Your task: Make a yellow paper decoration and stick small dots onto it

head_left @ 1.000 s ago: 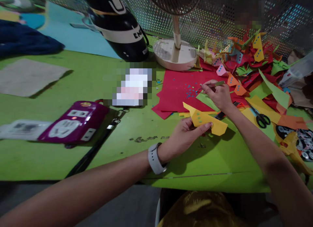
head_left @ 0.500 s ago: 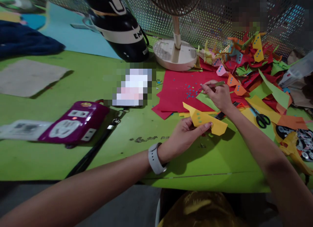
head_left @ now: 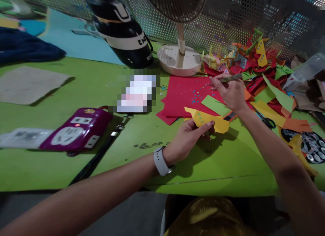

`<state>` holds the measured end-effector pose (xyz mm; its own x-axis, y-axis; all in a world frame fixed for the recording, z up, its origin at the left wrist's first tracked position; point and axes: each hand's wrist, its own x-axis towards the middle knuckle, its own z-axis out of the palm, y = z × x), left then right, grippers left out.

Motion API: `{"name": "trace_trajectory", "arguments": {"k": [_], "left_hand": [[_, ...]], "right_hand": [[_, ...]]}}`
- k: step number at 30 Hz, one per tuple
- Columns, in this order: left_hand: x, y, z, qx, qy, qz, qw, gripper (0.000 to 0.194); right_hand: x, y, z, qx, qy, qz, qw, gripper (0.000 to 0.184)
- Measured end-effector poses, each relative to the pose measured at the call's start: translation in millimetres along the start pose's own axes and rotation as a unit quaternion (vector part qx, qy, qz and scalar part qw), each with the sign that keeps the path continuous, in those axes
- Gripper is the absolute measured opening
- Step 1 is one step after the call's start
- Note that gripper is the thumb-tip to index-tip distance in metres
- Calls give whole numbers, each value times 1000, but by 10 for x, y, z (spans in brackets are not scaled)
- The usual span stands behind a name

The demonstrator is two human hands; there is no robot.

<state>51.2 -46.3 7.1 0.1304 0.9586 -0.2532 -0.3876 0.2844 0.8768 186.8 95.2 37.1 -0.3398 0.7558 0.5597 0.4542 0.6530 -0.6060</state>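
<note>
My left hand (head_left: 186, 139), with a grey watch at the wrist, pinches a folded yellow paper piece (head_left: 207, 119) dotted with small green spots, a little above the green table (head_left: 101, 87). My right hand (head_left: 230, 92) is closed round a thin greenish stick (head_left: 230, 78), raised over the red paper sheet (head_left: 185, 93) that carries tiny blue dots. A light green paper scrap (head_left: 215, 105) lies between the two hands.
A pile of coloured paper shapes (head_left: 254, 63) fills the back right, with scissors (head_left: 265, 119) beside my right forearm. A fan base (head_left: 179, 60) and a black helmet (head_left: 122, 29) stand behind. A purple power strip (head_left: 76, 129) and a brown sheet (head_left: 27, 83) lie left.
My right hand has lifted the stick up and back from the red sheet's dots. The left hand and the yellow piece have hardly shifted; the view has moved slightly.
</note>
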Motion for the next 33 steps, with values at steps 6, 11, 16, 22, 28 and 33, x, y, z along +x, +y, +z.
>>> {"name": "trace_trajectory", "arguments": {"k": [6, 11, 16, 22, 28, 33], "left_hand": [[-10, 11, 6, 6, 9, -4, 1000, 37], [-27, 8, 10, 18, -11, -3, 1000, 35], [-54, 10, 15, 42, -26, 0, 999, 33], [-80, 5, 41, 93, -42, -13, 995, 35], [-152, 29, 70, 100, -106, 9, 989, 33], [-198, 72, 82, 34, -159, 13, 987, 26]], "right_hand": [[-371, -447, -459, 64, 21, 20, 998, 23], [-917, -670, -750, 17, 26, 37, 999, 9], [-1138, -717, -798, -34, 20, 17, 999, 9], [-984, -608, -845, -4, 60, 60, 996, 10], [-566, -293, -457, 151, 29, 134, 979, 29], [-293, -140, 34, 191, -34, 140, 971, 35]]}}
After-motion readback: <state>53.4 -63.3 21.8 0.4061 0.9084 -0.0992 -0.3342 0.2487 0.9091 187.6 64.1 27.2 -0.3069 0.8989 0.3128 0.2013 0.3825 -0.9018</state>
